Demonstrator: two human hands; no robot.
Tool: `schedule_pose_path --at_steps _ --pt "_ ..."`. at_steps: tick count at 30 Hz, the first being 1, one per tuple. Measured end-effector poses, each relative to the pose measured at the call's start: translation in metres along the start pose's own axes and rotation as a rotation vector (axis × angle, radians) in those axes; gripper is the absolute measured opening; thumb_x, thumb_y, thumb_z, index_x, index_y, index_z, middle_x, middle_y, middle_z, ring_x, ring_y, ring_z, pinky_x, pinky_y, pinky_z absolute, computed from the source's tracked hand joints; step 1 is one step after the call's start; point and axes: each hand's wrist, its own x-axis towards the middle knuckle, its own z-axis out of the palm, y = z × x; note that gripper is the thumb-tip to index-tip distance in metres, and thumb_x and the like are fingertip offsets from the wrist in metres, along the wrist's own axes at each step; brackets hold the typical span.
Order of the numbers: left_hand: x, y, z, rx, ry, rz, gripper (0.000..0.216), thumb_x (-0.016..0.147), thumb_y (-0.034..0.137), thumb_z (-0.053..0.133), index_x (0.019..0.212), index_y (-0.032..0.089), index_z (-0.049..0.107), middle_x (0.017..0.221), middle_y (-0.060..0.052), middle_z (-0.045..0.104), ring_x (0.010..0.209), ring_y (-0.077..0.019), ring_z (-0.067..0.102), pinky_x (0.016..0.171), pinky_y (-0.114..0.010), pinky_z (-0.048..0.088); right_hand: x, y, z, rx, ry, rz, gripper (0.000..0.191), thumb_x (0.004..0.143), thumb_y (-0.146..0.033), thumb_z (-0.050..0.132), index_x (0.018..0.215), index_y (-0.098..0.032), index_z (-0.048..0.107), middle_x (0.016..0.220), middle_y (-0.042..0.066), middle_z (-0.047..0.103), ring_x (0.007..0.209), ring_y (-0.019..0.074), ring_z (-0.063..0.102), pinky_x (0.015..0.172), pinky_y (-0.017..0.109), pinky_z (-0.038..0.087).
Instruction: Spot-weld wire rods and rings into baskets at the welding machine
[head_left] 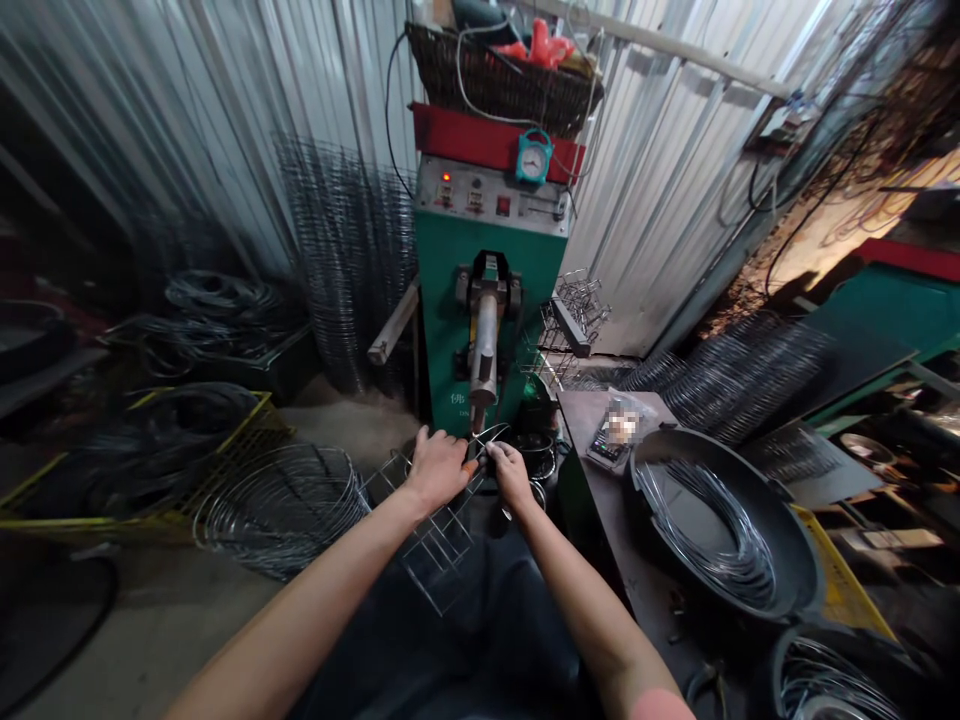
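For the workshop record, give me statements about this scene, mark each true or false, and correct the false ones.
1. The left hand and right hand are close together at a wire rack. True.
2. The right hand wears a glove. False: it is bare.
3. The wicker basket stands on the floor. False: it sits atop the green machine.
4. A black tub on the bench holds coiled wire. True.
5. The teal dial gauge hangs on the corrugated wall. False: it is on the machine's red band.
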Motion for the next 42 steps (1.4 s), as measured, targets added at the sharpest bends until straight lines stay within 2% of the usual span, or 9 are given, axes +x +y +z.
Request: schedule_pose_path --at_steps 6,9,14,17,20,29,35,38,42 --pt "0.016 -0.004 -0.002 -0.011 -0.076 -0.028 0.026 0.081 0.035 0.046 0.086 0.018 0.066 0.088 -0.012 0.068 0.091 -0.0273 0.057 0.083 -0.043 0.034 0.015 0.003 0.0 0.049 0.015 0.047 0.031 0.064 -0.045 0.064 0.063 -0.017 0.053 0.053 -0.003 0.051 0.046 0.0083 0.044 0.045 0.022 0.034" --pt "0.015 -0.002 -0.002 0.001 -0.088 -0.043 0.027 0.081 0.035 0.046 0.084 0.017 0.066 0.087 -0.013 0.068 0.092 -0.028 0.057 0.081 -0.042 0.035 0.009 0.002 -0.005 0.053 -0.003 0.09 0.034 0.064 -0.049 0.064 0.069 -0.017 0.055 0.057 -0.002 0.054 0.049 0.0094 0.047 0.049 0.022 0.037" --pt "0.006 0.004 -0.002 0.036 -0.04 -0.042 0.028 0.081 0.033 0.047 0.083 0.013 0.065 0.084 -0.016 0.067 0.091 -0.0299 0.056 0.086 -0.047 0.032 -0.047 0.007 -0.025 -0.126 -0.286 0.119 0.037 0.069 -0.051 0.063 0.085 -0.017 0.062 0.074 0.001 0.062 0.07 0.0125 0.055 0.067 0.025 0.042" --pt "0.004 0.004 -0.003 0.056 -0.025 -0.055 0.027 0.081 0.033 0.046 0.083 0.014 0.065 0.085 -0.016 0.067 0.091 -0.03 0.055 0.086 -0.048 0.033 -0.082 0.014 -0.03 -0.178 -0.41 0.173 0.037 0.071 -0.052 0.061 0.088 -0.019 0.063 0.076 0.0 0.062 0.072 0.013 0.055 0.069 0.026 0.041" --pt "0.007 0.001 -0.003 0.052 -0.038 -0.09 0.028 0.081 0.034 0.045 0.082 0.014 0.065 0.086 -0.017 0.067 0.092 -0.0305 0.056 0.081 -0.046 0.035 -0.094 0.019 -0.026 -0.17 -0.36 0.121 0.036 0.073 -0.054 0.059 0.081 -0.019 0.063 0.067 -0.001 0.06 0.064 0.0119 0.052 0.066 0.025 0.039" --pt "0.014 -0.002 -0.006 0.04 -0.068 -0.166 0.031 0.081 0.036 0.044 0.084 0.015 0.066 0.086 -0.015 0.068 0.092 -0.0301 0.056 0.077 -0.043 0.037 -0.083 0.016 -0.021 -0.172 -0.278 0.08 0.04 0.069 -0.059 0.059 0.074 -0.019 0.059 0.06 -0.002 0.055 0.055 0.0102 0.045 0.057 0.023 0.036" --pt "0.019 -0.003 -0.004 0.02 -0.072 -0.185 0.029 0.081 0.035 0.046 0.086 0.015 0.065 0.087 -0.015 0.067 0.093 -0.0297 0.056 0.081 -0.044 0.037 -0.086 0.03 -0.013 -0.148 -0.36 0.086 0.04 0.072 -0.059 0.056 0.076 -0.02 0.056 0.062 -0.003 0.05 0.058 0.0109 0.044 0.059 0.023 0.036" --pt "0.0 -0.007 -0.007 -0.037 -0.036 -0.168 0.04 0.082 0.044 0.045 0.107 0.016 0.06 0.098 -0.014 0.066 0.1 -0.0308 0.053 0.09 -0.053 0.032 -0.094 0.033 -0.008 -0.19 -0.288 0.044 0.036 0.075 -0.056 0.054 0.073 -0.02 0.055 0.061 -0.003 0.047 0.058 0.0115 0.043 0.058 0.023 0.035" --pt "-0.075 -0.018 0.002 -0.173 0.22 -0.059 0.071 0.078 0.059 0.046 0.135 0.019 0.034 0.124 -0.016 0.053 0.116 -0.0296 0.045 0.102 -0.055 0.021 -0.116 0.024 -0.006 -0.216 -0.163 -0.012 0.032 0.078 -0.052 0.052 0.074 -0.02 0.056 0.063 -0.002 0.048 0.06 0.0125 0.044 0.057 0.023 0.036"
